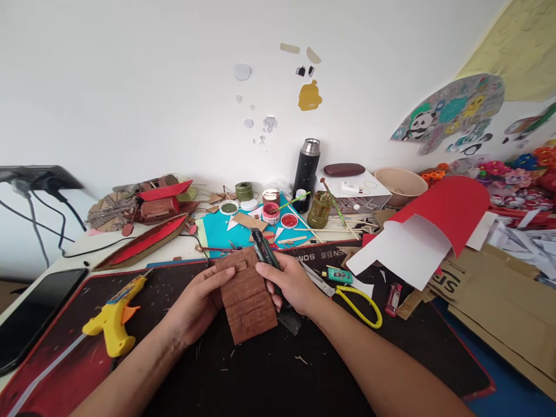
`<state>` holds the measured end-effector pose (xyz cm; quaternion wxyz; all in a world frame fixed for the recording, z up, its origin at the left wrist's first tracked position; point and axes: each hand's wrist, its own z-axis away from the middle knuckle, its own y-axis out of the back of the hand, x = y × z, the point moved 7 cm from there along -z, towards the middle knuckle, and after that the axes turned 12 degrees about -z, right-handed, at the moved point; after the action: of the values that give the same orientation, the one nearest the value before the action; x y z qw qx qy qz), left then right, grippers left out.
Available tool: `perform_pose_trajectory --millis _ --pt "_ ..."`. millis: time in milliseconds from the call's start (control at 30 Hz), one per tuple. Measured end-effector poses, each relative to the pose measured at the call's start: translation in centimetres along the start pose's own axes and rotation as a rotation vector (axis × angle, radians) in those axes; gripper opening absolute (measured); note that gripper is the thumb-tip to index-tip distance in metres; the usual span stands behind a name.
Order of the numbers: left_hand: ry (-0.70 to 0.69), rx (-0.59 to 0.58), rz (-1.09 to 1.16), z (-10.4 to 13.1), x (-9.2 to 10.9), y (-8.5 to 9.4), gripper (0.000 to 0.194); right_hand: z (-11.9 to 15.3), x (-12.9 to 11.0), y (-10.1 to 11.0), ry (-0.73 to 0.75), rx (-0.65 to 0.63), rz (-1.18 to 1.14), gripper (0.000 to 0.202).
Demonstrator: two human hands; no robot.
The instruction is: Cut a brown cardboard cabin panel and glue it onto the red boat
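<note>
A brown painted piece of cardboard (249, 301), rough and creased, is tilted up above the dark mat. My left hand (208, 295) grips it by its left side, thumb lying on the front near the top. My right hand (291, 281) is closed around a dark utility knife (264, 249), its upper end pointing up and left beside the board's top right corner. Whether the knife's blade is out I cannot tell. The fingers of my right hand are partly hidden behind the knife and board.
A yellow glue gun (113, 321) lies left, beside a phone (41, 313). Scissors with yellow handles (360, 307), a teal lighter (337, 274) and a red lighter (393, 299) lie right. Behind are paint jars (270, 212), a black flask (306, 174), a model boat (143, 243) and red paper (447, 202).
</note>
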<state>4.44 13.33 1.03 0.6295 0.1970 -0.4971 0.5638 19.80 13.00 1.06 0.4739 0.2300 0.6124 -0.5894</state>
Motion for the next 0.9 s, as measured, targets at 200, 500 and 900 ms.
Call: perform_pose_trajectory --millis 200,500,900 --pt "-0.007 -0.028 0.031 0.1 -0.1 0.0 0.041 0.2 0.3 -0.4 -0.038 -0.008 -0.035 0.042" --pt "0.020 -0.161 0.042 0.2 0.0 -1.0 0.041 0.4 0.3 -0.8 -0.055 -0.015 -0.050 0.042" --pt "0.090 -0.103 0.080 0.1 -0.7 0.2 0.040 0.4 0.5 -1.0 -0.075 -0.033 -0.086 0.040"
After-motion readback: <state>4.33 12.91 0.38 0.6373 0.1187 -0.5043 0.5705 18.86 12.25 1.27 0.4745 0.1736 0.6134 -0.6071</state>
